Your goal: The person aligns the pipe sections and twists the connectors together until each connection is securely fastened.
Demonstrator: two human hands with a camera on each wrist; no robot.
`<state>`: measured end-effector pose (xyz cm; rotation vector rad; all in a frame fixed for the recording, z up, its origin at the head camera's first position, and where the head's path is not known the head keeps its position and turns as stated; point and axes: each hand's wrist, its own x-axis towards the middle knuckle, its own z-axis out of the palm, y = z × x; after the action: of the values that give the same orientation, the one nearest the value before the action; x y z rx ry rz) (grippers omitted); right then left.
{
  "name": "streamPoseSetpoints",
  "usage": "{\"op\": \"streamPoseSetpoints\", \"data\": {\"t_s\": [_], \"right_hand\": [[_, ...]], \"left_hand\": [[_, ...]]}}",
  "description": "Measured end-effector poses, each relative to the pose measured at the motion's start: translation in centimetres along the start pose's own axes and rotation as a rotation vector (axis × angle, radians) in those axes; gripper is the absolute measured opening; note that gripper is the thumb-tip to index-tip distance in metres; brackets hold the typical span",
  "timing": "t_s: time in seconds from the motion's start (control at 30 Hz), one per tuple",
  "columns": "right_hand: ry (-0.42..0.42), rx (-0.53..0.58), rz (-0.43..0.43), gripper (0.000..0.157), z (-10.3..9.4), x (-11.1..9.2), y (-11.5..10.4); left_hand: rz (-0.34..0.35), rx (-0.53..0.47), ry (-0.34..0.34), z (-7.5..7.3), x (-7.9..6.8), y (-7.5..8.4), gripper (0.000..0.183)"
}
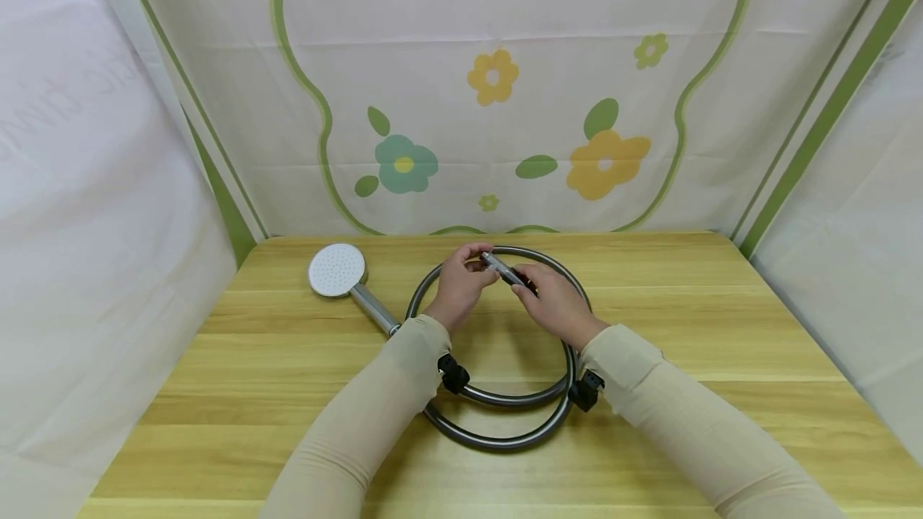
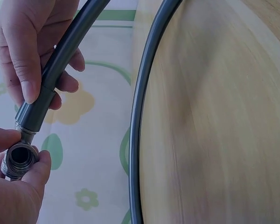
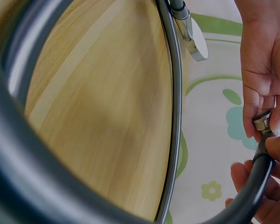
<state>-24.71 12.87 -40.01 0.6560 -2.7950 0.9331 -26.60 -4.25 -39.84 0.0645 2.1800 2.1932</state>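
A dark grey shower hose lies in loops on the wooden table, one end lifted off it. My left hand pinches the metal connector nut at that end between thumb and fingers. The nut's open mouth with its inner thread faces the left wrist camera. Just behind the nut, my right hand grips the hose around its dark end sleeve. A hand shower with a white round face and grey handle lies to the left, its handle end close to my left forearm.
The hose loops pass under both wrists, near the black wrist cameras. A wooden table spans the space in front of me. White fabric walls with printed flowers stand at the back and both sides.
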Motion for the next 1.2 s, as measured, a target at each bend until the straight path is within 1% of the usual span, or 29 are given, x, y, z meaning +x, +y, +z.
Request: {"op": "streamPoseSetpoints", "data": {"t_s": [0.17, 0.37, 0.47, 0.7, 0.73, 1.0, 1.2], "right_hand": [[-0.021, 0.030, -0.006, 0.031, 0.0, 0.1, 0.0], [-0.028, 0.033, 0.001, 0.032, 0.0, 0.1, -0.1], [-0.041, 0.043, 0.004, 0.032, 0.0, 0.2, 0.0], [-0.070, 0.062, 0.014, 0.031, -0.1, 0.2, 0.1], [-0.073, 0.067, 0.017, 0.031, -0.2, 0.2, 0.1], [-0.107, 0.093, 0.053, 0.030, -0.2, 0.3, 0.1], [-0.128, 0.123, 0.067, 0.029, -0.2, 0.3, 0.1]], "left_hand": [[-0.012, 0.005, -0.016, -0.1, -0.2, 0.4, 0.044], [-0.014, 0.031, -0.016, 0.1, -1.8, 2.5, 0.041], [-0.010, 0.032, -0.015, 0.1, -2.1, 2.8, 0.040], [-0.016, 0.020, -0.015, -0.1, -0.2, 0.5, 0.043], [-0.014, 0.020, -0.014, -0.1, -0.1, 0.4, 0.042], [0.012, 0.018, -0.006, 0.0, -0.1, 0.0, 0.040], [0.010, 0.020, -0.007, 0.0, -0.2, 0.0, 0.039]]}}
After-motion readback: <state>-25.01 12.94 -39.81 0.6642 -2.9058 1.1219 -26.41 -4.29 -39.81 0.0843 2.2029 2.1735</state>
